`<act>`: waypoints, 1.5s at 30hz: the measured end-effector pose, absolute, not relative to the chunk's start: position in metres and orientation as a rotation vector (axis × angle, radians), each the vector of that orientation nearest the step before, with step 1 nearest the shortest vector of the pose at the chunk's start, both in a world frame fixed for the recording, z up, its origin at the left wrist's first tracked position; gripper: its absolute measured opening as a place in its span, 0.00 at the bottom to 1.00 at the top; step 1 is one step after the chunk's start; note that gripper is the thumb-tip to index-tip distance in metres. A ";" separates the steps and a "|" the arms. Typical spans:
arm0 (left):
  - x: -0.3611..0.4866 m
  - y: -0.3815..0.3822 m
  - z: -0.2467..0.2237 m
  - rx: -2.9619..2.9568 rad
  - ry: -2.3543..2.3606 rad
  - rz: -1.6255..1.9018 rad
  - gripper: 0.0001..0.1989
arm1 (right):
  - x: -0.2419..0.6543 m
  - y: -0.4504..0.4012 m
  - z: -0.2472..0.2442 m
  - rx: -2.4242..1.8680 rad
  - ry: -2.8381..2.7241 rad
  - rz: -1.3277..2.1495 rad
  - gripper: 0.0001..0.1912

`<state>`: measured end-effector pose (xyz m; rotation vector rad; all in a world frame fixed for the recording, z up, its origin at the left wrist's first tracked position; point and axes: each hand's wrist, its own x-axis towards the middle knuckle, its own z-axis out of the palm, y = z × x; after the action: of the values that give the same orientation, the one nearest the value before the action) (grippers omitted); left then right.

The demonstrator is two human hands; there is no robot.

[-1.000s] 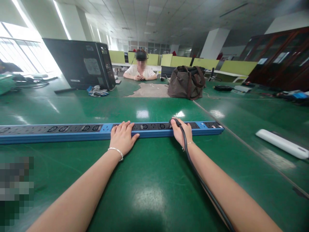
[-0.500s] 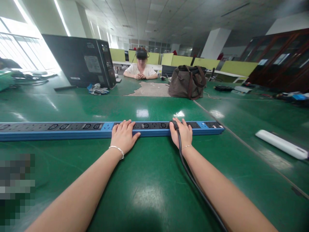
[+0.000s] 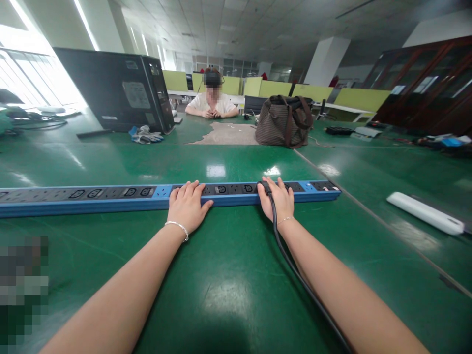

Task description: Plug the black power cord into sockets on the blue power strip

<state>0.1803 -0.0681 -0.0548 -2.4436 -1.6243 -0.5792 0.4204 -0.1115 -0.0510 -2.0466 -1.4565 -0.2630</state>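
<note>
A long blue power strip (image 3: 236, 199) with black sockets lies across the green table, running out of view at the left. My left hand (image 3: 187, 199) grips it near the middle, fingers over the top face and thumb against the near side. Toward the strip's right end, my right hand (image 3: 278, 199) is closed on a black plug (image 3: 264, 187) at a socket. How far the plug sits in the socket is hidden by the hand. From it a black cable (image 3: 285, 255) runs down along my right forearm and off the bottom edge.
A white bar-shaped object (image 3: 424, 212) lies at the right. Farther back stand a black computer case (image 3: 118, 93) with gloves (image 3: 145, 134) beside it and a brown bag (image 3: 282, 123). Another person (image 3: 212, 103) sits across the table (image 3: 206, 275), hands together.
The view has shifted slightly. Both hands keep the same places on the power strip and plug.
</note>
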 end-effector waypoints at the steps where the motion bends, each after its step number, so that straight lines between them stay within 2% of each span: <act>1: 0.180 -0.068 -0.055 -2.444 -1.625 -0.579 0.27 | 0.421 -0.112 -0.051 -2.043 -1.472 -0.276 0.22; 16: 0.180 -0.068 -0.057 -2.438 -1.621 -0.636 0.27 | 0.429 -0.106 -0.065 -1.908 -1.516 -0.363 0.19; 26: 0.181 -0.068 -0.055 -2.436 -1.636 -0.631 0.28 | 0.434 -0.103 -0.064 -1.734 -1.524 -0.228 0.17; 35: 0.180 -0.067 -0.053 -2.431 -1.644 -0.623 0.30 | 0.441 -0.099 -0.056 -1.418 -1.186 0.055 0.24; 40: 0.177 -0.062 -0.049 -2.441 -1.705 -0.676 0.33 | 0.414 -0.099 -0.054 -1.408 -1.342 0.099 0.23; 45: 0.177 -0.060 -0.045 -2.459 -1.744 -0.712 0.34 | 0.357 -0.093 -0.048 -1.457 -1.644 0.111 0.17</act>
<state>0.1768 -0.0602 -0.0450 -2.4591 -1.7442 -0.7118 0.3571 -0.0934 -0.0483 -1.4571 -1.6444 0.1110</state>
